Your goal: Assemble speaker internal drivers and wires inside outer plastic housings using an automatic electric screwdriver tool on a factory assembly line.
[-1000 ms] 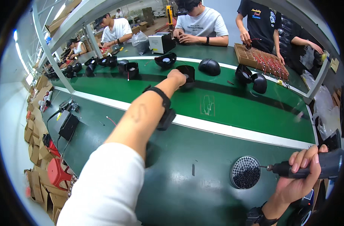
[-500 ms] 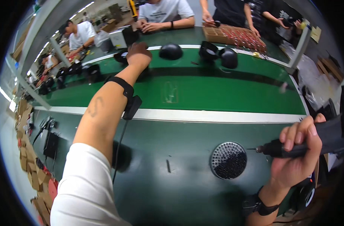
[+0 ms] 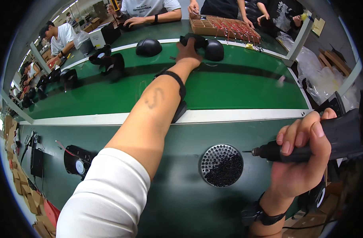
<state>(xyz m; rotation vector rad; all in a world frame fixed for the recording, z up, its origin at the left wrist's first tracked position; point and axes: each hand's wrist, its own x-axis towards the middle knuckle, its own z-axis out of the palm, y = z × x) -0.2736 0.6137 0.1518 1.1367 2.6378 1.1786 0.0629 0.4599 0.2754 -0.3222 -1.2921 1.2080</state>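
My left arm reaches across the green belt, and my left hand (image 3: 187, 52) is closed at a black plastic housing (image 3: 194, 40) near its far edge. Its fingertips are partly hidden. Beside that housing sits a rounded black shell (image 3: 214, 50); another domed black shell (image 3: 148, 47) lies farther left. My right hand (image 3: 304, 148) grips a dark electric screwdriver (image 3: 274, 152), its thin bit pointing left. The bit is a short way from a round metal dish (image 3: 214, 151) with a holed plate, partly covered by small black screws (image 3: 225, 172).
More black housings (image 3: 112, 63) line the belt's left side. A black part with a white disc (image 3: 80, 166) and a black adapter (image 3: 36, 162) lie on the near table (image 3: 181, 206). Across the belt, people work beside a cardboard tray (image 3: 225, 29). White frame posts (image 3: 300, 39) stand at the sides.
My left hand has moved right, from a black part at the belt's far left to the housing beside the rounded shell. The view has turned right; my right hand still holds the screwdriver.
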